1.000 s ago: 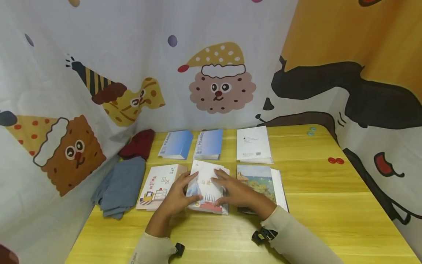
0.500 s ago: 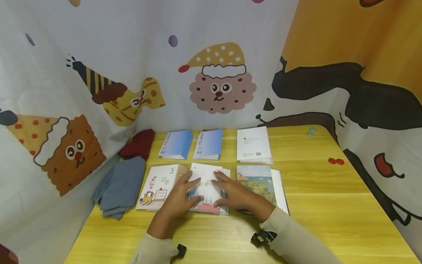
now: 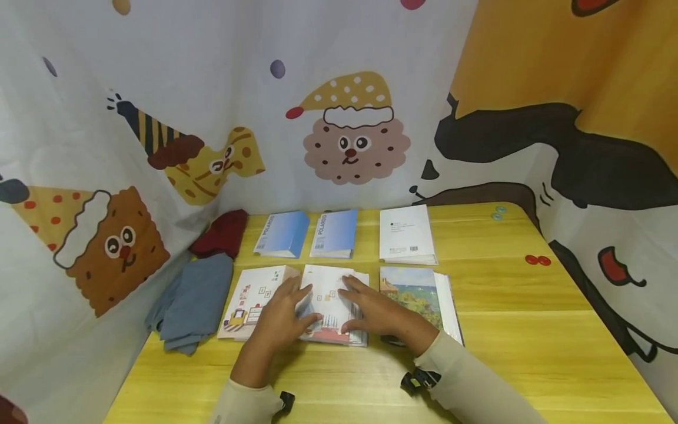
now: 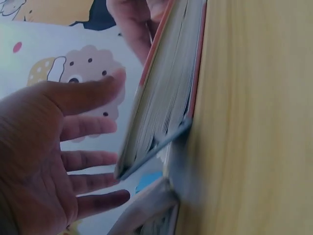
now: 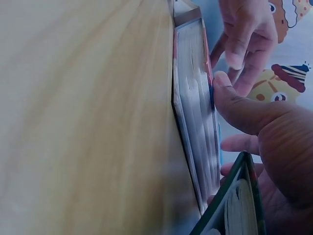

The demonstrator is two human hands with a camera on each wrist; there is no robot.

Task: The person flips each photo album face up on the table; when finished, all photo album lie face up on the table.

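A small album with a pale illustrated cover [image 3: 329, 294] lies in the middle of the front row on the yellow table [image 3: 519, 330]. My left hand [image 3: 282, 317] rests flat on its left half, fingers straight, thumb on the cover. Flat on its right half lies my right hand [image 3: 373, 309], thumb at the near edge. In the left wrist view the left hand [image 4: 54, 147] spreads its fingers beside the album's page edge [image 4: 164, 103]. The right wrist view has the right thumb [image 5: 234, 107] against the album's cover [image 5: 195, 112].
An album with a room drawing [image 3: 249, 297] lies to the left, and one with a landscape painting [image 3: 418, 291] to the right. Behind are two blue albums [image 3: 283, 234] [image 3: 333, 232] and a white one [image 3: 406, 234]. Dark red [image 3: 222, 232] and blue-grey [image 3: 193, 300] cloths lie at the left edge.
The middle album's cover, slightly raised a second ago, now lies flatter under both hands. The hands have slid a little toward me on it.
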